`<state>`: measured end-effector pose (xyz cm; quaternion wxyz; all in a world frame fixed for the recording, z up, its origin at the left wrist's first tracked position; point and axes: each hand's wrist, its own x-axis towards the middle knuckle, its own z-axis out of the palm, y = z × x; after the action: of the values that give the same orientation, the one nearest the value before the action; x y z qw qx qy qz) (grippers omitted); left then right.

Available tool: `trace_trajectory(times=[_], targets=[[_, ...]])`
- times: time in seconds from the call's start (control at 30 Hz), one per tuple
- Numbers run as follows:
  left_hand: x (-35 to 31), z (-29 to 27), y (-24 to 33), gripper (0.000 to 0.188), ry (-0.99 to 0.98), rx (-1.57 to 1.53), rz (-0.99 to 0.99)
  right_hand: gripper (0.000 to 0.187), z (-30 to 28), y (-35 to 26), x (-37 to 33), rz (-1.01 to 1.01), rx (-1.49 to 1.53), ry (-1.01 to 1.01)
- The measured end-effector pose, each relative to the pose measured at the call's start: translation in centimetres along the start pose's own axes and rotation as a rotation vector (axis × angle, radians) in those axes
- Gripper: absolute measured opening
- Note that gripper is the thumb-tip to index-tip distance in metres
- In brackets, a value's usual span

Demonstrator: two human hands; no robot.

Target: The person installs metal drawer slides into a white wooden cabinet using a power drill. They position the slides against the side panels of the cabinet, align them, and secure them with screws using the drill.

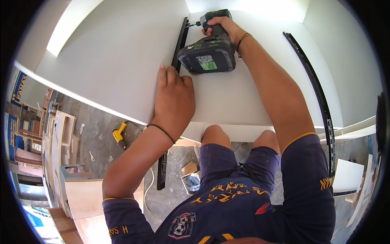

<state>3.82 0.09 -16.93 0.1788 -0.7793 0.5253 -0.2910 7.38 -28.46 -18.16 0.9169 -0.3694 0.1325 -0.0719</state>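
My right hand (pixel 221 27) is wrapped round the grip of a black and green cordless drill (pixel 209 55), its bulky battery toward me. The bit points left and meets the far end of a black drawer slide (pixel 181 40) lying along the white left side panel (pixel 109 53). My left hand (pixel 174 95) is closed over the nearer part of that slide, with one finger stretched along the panel. The palm hides the slide's middle; its near end juts out below my left wrist. A second black drawer slide (pixel 310 73) runs along the right side panel.
White cabinet walls enclose both hands, and the left panel's front edge (pixel 81 96) slants across. On the grey floor lies a yellow power tool (pixel 119 135) with a cord. Wooden frames and boards (pixel 61 134) stand at left; a white board (pixel 348 176) sits at lower right.
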Motion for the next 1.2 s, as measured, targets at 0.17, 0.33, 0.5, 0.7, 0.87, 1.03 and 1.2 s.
trace_trajectory(times=[0.17, 0.33, 0.5, 0.7, 0.87, 1.03, 1.2], targets=[[-0.1, 0.2, 0.4, 0.02, -0.044, 0.048, -0.006, 0.02, 0.3, 0.0, 0.0, 0.0, 0.013, 0.003], [-0.1, 0.2, 0.3, 0.019, -0.006, 0.027, -0.008, 0.019, -0.1, -0.1, 0.3, -0.009, 0.0, -0.015], [0.0, 0.2, 0.2, 0.019, -0.015, 0.002, -0.006, 0.016, 0.0, -0.1, 0.2, -0.02, -0.038, -0.012], [-0.1, 0.4, 0.1, 0.019, -0.01, 0.007, -0.007, 0.014, 0.7, 0.0, -0.3, -0.035, -0.087, 0.011], [-0.1, 0.0, 0.4, 0.021, -0.046, 0.043, -0.011, 0.018, -0.7, -0.5, 0.7, -0.006, -0.101, -0.045], [-0.3, 0.1, 0.3, 0.022, -0.02, 0.04, -0.007, 0.018, -0.8, -0.9, 1.9, -0.003, -0.182, -0.005], [-0.2, -0.5, 0.0, 0.02, -0.048, 0.006, -0.009, 0.014, 1.7, -2.0, 2.6, 0.04, -0.393, 0.088]])
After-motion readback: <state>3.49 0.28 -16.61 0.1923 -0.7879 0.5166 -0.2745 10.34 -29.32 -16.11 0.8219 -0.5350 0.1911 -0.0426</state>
